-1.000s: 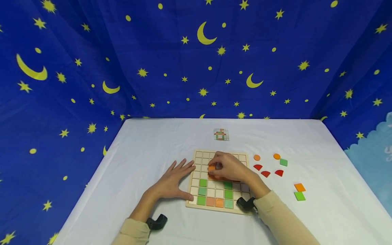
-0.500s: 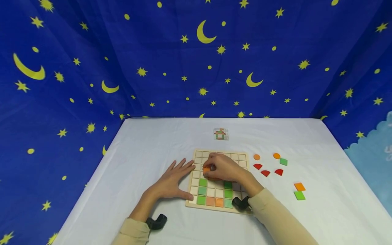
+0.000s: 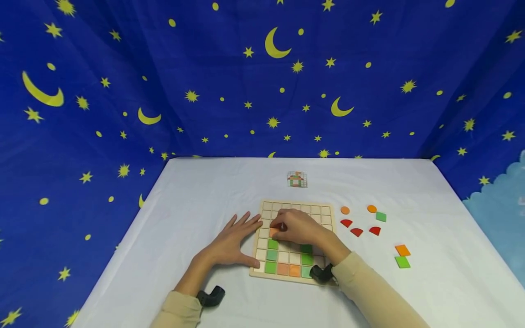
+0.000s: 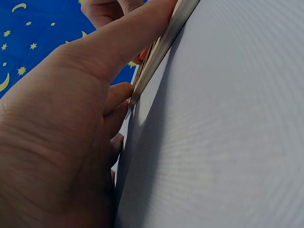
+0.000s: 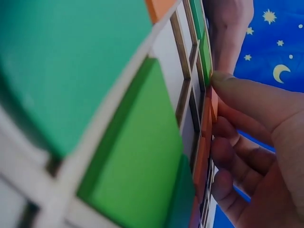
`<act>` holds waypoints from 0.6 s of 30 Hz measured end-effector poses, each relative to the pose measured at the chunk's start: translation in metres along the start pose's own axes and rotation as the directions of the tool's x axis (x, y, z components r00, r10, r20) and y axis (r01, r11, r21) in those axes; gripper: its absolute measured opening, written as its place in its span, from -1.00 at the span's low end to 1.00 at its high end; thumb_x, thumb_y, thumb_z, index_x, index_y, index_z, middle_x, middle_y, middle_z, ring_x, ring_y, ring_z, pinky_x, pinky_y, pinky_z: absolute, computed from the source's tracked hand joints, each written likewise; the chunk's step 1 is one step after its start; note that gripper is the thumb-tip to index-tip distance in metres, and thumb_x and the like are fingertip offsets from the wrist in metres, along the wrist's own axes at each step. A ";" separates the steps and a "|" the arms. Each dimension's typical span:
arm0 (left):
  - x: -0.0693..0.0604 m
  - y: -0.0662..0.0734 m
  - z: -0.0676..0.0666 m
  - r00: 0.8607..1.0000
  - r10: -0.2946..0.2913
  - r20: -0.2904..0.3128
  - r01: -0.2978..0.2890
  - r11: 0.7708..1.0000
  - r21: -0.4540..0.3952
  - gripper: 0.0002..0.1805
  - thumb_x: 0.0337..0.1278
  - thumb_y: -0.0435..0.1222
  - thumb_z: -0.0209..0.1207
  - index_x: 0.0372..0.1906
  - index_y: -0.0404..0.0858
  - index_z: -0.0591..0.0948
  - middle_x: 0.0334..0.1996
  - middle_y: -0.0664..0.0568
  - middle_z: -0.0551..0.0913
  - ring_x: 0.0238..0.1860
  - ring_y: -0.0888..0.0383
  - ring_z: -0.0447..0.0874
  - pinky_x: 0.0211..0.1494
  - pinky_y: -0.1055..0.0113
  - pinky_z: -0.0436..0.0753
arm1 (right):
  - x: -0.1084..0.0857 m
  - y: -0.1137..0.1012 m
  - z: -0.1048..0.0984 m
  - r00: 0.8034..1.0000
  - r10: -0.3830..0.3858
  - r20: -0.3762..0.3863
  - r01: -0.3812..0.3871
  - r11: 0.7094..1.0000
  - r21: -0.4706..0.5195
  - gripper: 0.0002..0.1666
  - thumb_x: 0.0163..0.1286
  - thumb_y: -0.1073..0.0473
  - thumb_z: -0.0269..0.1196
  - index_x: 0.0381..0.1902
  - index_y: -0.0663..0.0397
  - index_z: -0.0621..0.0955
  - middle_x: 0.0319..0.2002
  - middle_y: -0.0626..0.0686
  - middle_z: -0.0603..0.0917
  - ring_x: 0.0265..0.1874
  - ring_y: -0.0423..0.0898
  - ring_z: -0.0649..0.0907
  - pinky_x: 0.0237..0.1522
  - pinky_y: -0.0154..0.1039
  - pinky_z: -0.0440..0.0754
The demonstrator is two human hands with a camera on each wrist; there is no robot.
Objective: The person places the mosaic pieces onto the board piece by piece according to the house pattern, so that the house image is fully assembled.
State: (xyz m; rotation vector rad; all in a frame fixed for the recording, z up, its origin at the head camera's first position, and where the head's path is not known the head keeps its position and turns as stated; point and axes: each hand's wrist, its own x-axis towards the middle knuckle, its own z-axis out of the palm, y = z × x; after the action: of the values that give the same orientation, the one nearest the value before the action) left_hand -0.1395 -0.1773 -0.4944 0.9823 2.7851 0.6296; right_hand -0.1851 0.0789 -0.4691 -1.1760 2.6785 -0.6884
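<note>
A wooden grid board lies on the white table, its lower cells partly filled with green and orange square tiles. My right hand is over the board and pinches an orange square tile between thumb and fingers, at the cell above the left green column. In the right wrist view that orange tile stands slightly proud of the board, by the thumb tip. Hidden under my right hand is part of the row beside it. My left hand lies spread, thumb on the near left corner, fingertips at the board's left edge.
Right of the board lie loose pieces: orange discs, several red quarter-circles, green squares and an orange square. A small pattern card lies beyond the board. Blue starry cloth surrounds the table.
My right hand has moved left with the orange tile and lowered it to the cell above the left green column. My left hand stays in place.
</note>
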 end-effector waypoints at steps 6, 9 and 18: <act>0.000 -0.001 0.001 1.000 -0.009 -0.002 0.009 1.000 0.007 0.26 -0.36 0.51 0.19 0.51 -0.03 0.14 0.51 0.20 -0.04 0.50 0.06 -0.23 0.48 0.00 -0.26 | -0.001 -0.003 -0.002 1.000 -0.031 0.007 0.031 0.999 -0.017 -0.69 0.24 -0.04 0.36 -0.11 -0.05 0.75 -0.34 -0.19 0.57 -0.45 -0.31 0.48 -0.41 -0.37 0.49; 0.001 -0.001 0.001 1.000 -0.009 -0.001 0.009 1.000 0.007 0.26 -0.36 0.51 0.19 0.51 -0.03 0.14 0.51 0.20 -0.03 0.50 0.07 -0.23 0.48 0.01 -0.27 | -0.003 -0.004 -0.003 0.999 -0.032 0.003 0.032 0.999 -0.016 -0.68 0.25 -0.03 0.36 -0.10 -0.03 0.75 -0.34 -0.18 0.57 -0.46 -0.30 0.48 -0.41 -0.36 0.49; 0.002 -0.002 0.002 1.000 -0.018 0.005 0.018 1.000 0.013 0.26 -0.38 0.52 0.17 0.51 -0.02 0.14 0.51 0.21 -0.04 0.50 0.10 -0.26 0.48 0.03 -0.29 | -0.011 -0.004 -0.010 1.000 -0.002 -0.014 0.003 1.000 0.023 -0.74 0.24 0.01 0.36 -0.12 -0.07 0.75 -0.34 -0.18 0.57 -0.42 -0.24 0.54 -0.38 -0.34 0.52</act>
State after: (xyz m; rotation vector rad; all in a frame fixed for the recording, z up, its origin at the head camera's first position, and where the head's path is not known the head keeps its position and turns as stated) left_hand -0.1414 -0.1771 -0.4968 0.9583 2.7939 0.6066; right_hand -0.1782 0.0877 -0.4595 -1.1735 2.6730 -0.7287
